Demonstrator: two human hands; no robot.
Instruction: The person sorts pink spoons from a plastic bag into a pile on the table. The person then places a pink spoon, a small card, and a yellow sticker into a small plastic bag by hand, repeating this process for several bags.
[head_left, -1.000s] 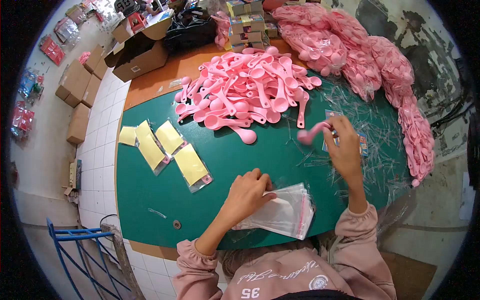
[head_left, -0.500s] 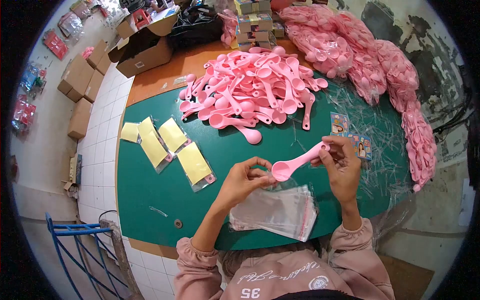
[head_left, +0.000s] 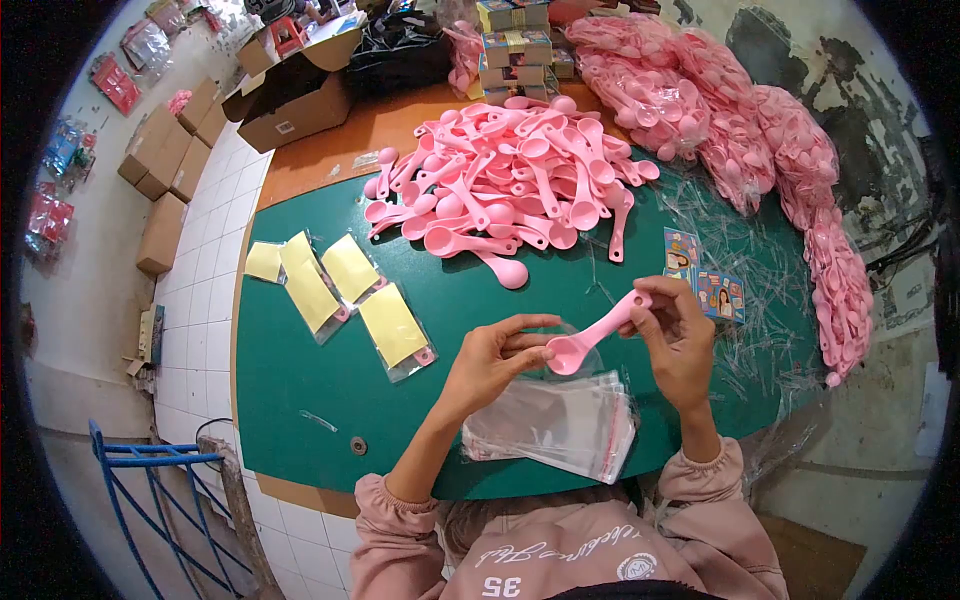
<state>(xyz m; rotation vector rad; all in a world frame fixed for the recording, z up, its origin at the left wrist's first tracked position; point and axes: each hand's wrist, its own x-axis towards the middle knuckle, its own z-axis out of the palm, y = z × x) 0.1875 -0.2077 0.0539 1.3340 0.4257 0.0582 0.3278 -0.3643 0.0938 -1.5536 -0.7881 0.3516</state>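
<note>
My right hand grips the handle of a pink plastic spoon, bowl end pointing left. My left hand pinches a clear plastic bag open around the spoon's bowl. Both hands hover over a stack of clear bags with pink sealing strips lying on the green table near its front edge. A large heap of loose pink spoons lies further back on the table.
Several yellow-backed filled packets lie at the left. Small picture cards sit right of my hands among scattered clear strips. Bagged pink spoons pile along the right and back. Cardboard boxes stand at the back left.
My right hand brought a pink spoon from the right side down toward my left hand, which lifted off the bag stack with one clear bag; the spoon's bowl now meets the bag.
</note>
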